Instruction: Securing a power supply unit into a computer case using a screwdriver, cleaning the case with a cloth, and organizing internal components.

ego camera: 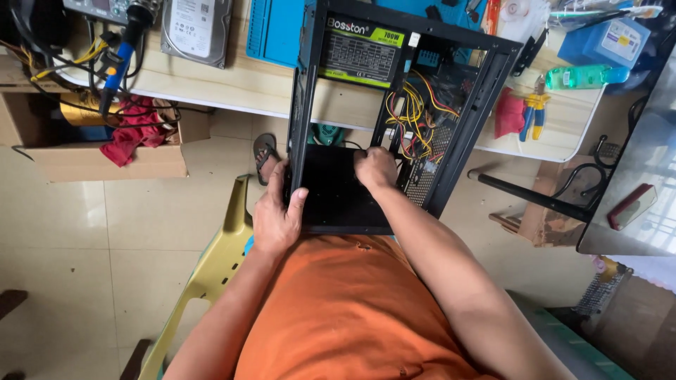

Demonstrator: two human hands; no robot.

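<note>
Pale floor tiles (84, 232) fill the lower left of the view, and above them a light wooden counter (239, 88) runs across the top, crowded with gear. A black computer case (338, 190), open and skeletal, is leaned from the counter edge down to the lap of a person in an orange shirt (352, 309) — its near end rests against the belly, its far end on the counter. Inside the far end a power supply (360, 53) is mounted; its label is a rectangle, black with a lime-green band and a grid of small print. Yellow, red and black wires (412, 116) are bunched in the right half of the case.

The left hand (278, 211) is clamped on the near left corner of the case, thumb laid over the dark panel. The right hand (375, 167) is closed in a fist on top of that panel, near the wires; whether anything is held inside cannot be told.

A cardboard box (105, 158) with a red rag (134, 134) is seen under the counter at left. A blue mat (274, 32), a silver hard drive (196, 28) with a white label, a green bottle (584, 76) and blue-and-yellow pliers (535, 112) lie on the counter — all apart from the hands.
</note>
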